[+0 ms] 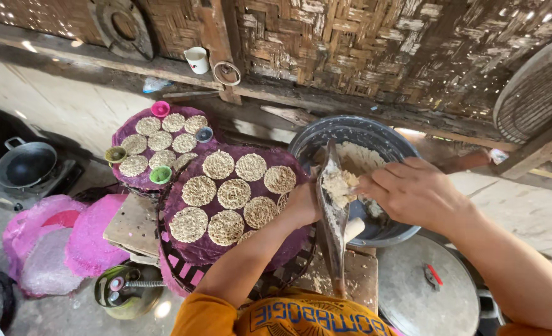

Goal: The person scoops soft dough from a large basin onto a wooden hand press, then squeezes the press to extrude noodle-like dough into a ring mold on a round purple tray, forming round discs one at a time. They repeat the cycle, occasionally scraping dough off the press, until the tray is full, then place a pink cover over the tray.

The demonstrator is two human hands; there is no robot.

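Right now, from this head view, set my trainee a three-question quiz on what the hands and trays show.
1. True or false: the right hand rests on the purple tray.
2. Multiple choice: the left hand holds the long curved scoop over a) the black wok, b) the grey bowl, c) the pot lid.
3. Fill in: the flat noodle rounds lie on trays lined in ____ cloth.

Key: 1 false, its grip is on the pale crumbly mass in the scoop; 2 b; 3 purple.
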